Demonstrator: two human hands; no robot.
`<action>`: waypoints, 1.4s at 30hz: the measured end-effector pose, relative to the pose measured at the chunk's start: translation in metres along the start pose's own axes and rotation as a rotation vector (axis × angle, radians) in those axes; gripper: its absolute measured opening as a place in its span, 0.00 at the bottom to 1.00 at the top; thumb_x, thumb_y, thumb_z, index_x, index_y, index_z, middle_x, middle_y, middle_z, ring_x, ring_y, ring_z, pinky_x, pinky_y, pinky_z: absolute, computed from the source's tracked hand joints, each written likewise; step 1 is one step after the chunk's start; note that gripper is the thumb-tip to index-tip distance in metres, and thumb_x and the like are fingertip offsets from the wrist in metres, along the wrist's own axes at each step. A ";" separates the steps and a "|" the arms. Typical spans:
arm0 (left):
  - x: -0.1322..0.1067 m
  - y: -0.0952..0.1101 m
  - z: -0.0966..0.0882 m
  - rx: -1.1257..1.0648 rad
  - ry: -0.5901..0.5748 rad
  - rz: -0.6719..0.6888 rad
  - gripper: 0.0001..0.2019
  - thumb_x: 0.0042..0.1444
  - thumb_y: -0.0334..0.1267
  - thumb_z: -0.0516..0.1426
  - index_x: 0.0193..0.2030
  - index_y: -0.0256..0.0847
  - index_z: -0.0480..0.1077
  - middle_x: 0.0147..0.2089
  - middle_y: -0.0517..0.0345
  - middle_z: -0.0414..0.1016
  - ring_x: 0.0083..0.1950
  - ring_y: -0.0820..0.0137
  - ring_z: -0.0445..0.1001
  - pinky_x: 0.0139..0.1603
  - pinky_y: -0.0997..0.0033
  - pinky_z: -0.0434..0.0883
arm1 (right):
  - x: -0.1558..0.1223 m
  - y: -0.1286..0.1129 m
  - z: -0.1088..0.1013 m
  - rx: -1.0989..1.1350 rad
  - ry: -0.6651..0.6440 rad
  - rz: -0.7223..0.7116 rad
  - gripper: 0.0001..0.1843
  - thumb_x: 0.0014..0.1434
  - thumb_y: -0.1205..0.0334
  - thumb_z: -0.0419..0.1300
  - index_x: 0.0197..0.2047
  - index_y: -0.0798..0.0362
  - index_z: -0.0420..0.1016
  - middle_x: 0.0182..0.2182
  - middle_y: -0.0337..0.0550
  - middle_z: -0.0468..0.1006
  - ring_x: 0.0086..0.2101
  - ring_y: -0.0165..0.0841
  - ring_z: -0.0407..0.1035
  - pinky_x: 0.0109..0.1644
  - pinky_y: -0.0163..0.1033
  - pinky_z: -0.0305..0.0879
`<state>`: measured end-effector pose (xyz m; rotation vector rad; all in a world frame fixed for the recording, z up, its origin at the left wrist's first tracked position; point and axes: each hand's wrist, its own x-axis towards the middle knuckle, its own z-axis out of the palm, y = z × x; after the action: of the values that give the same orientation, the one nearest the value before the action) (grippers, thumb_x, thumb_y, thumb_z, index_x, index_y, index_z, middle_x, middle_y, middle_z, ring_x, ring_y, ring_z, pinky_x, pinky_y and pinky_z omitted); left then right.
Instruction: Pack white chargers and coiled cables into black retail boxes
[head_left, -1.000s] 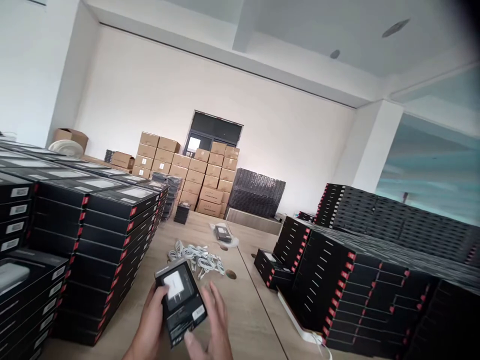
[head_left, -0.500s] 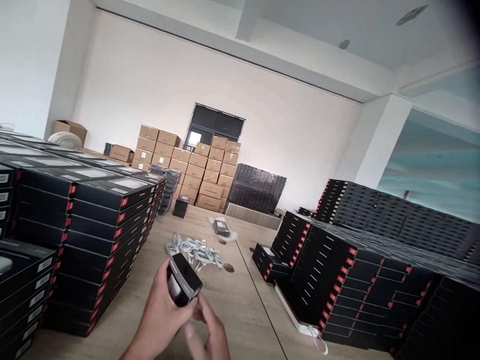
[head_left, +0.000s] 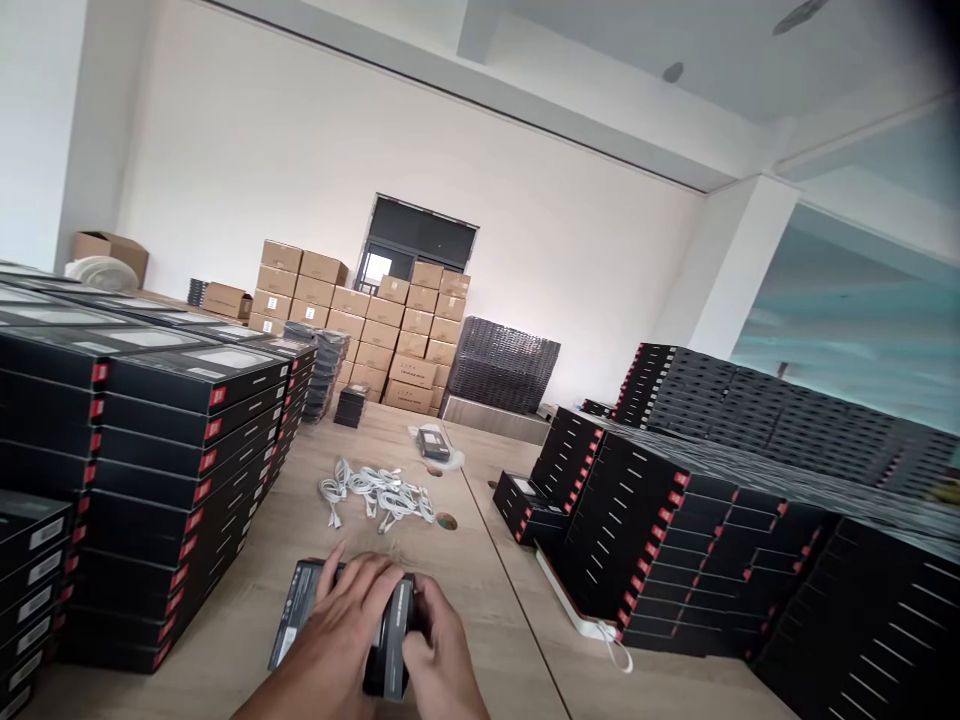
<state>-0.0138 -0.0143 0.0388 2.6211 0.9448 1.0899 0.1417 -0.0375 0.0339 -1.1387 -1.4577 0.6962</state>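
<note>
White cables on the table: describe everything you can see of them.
The white cables lie flat in a loose heap of overlapping coils, looking smooth and plastic-coated. Small plugs show at some ends, two of them toward the camera; their type is too small to tell, and the overlap hides how many cables there are. They rest on the wood-look table, left of a round hole in its top. Neither the left hand nor the right hand, both nearer the camera, touches them.

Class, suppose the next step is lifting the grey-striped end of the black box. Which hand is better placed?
Probably the right hand: it is curled right beside the grey-striped end of the black box, whereas the left hand lies over the box, farther left.
</note>
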 end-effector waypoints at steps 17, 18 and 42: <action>-0.002 -0.007 0.018 0.235 0.187 -0.107 0.50 0.33 0.20 0.55 0.68 0.50 0.51 0.62 0.52 0.66 0.64 0.56 0.61 0.69 0.50 0.44 | 0.008 0.022 -0.008 -0.209 0.074 0.108 0.14 0.60 0.56 0.55 0.34 0.48 0.82 0.61 0.46 0.67 0.65 0.48 0.49 0.68 0.57 0.44; -0.002 -0.007 0.017 0.228 0.188 -0.100 0.49 0.34 0.20 0.55 0.67 0.51 0.52 0.62 0.52 0.66 0.64 0.56 0.61 0.69 0.50 0.44 | 0.008 0.023 -0.008 -0.133 0.054 0.133 0.12 0.58 0.54 0.58 0.33 0.49 0.81 0.61 0.46 0.67 0.65 0.48 0.49 0.67 0.55 0.45; -0.004 -0.008 0.016 -0.216 -0.054 -0.211 0.21 0.50 0.30 0.55 0.51 0.47 0.74 0.66 0.54 0.65 0.67 0.60 0.61 0.66 0.56 0.61 | 0.029 0.062 -0.049 -0.234 0.207 0.168 0.09 0.49 0.56 0.63 0.30 0.51 0.83 0.33 0.45 0.85 0.39 0.44 0.78 0.45 0.45 0.72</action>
<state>-0.0091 -0.0090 0.0224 2.3075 1.0034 1.0030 0.2074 0.0036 0.0010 -1.4819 -1.3011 0.5127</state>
